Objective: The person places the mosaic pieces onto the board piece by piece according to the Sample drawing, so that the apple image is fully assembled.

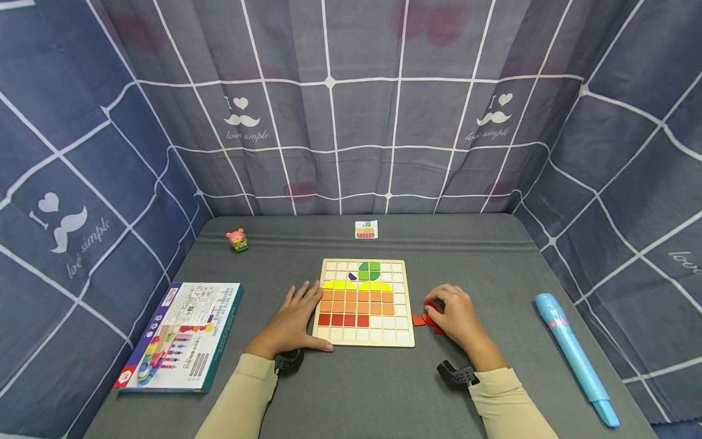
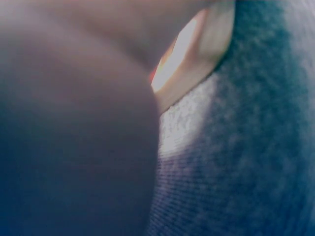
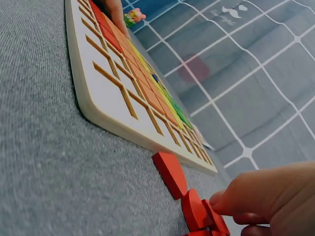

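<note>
A square wooden grid board [image 1: 392, 335] lies mid-table, holding green, yellow, orange and red tiles plus a small dark blue one. My left hand [image 1: 293, 320] rests along its left edge, fingers spread and thumb at the near-left corner. In the left wrist view, the hand blurs out most of the board. To the right of the board, my right hand [image 1: 454, 314] bends over a small pile of red tiles. Its thumb and fingers pinch a red tile [image 3: 215, 218] there. Another red tile [image 3: 171, 173] lies flat between the pile and the board's edge.
A small picture card [image 1: 366, 230] lies behind the board. At back left stands a little pig figure [image 1: 238, 240]. A boxed toy set [image 1: 183, 341] lies at the left, and a light blue tube [image 1: 576, 356] at the right. Grid-patterned curtains [image 1: 362, 116] surround the table.
</note>
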The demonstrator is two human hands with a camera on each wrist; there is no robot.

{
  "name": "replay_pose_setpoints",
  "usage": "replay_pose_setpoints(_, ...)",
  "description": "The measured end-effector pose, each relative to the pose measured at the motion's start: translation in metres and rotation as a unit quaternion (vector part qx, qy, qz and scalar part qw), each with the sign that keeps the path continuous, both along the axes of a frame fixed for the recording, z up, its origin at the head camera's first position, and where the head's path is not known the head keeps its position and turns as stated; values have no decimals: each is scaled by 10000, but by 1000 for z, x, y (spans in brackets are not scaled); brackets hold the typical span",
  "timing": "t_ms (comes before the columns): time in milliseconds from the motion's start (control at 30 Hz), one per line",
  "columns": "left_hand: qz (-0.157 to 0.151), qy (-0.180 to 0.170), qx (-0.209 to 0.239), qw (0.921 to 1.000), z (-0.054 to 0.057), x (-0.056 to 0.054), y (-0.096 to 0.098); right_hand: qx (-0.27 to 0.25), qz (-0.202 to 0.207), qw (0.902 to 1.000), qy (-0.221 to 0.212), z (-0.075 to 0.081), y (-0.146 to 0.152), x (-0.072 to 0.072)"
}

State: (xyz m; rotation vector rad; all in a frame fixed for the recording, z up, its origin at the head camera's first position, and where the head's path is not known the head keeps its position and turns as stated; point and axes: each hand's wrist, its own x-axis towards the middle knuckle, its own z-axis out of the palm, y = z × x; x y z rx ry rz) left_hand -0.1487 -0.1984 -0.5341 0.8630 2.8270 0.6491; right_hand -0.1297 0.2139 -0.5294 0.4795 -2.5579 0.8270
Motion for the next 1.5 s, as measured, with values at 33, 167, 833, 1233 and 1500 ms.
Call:
replay_pose_setpoints(33,13,-11,-10,10000,0,0,0,8,1,10000,-59,0,2,0)
replay_pose_setpoints(167,27,7,17,10000,-2,-1,-1,58,-29,9993,-366,2,3,2)
replay_pose_setpoints(833,3,63,26,10000,-1,0,0,148,299,9994,24,6,-19,8)
replay_pose_setpoints(1233,-27,154,40,9999,-1,0,-1,216,1989,9774,689,2,-81,8)
replay_pose_setpoints(1500,0,52,-45,10000,-2,-1,0,431,2068,9765,432,3,-97,13)
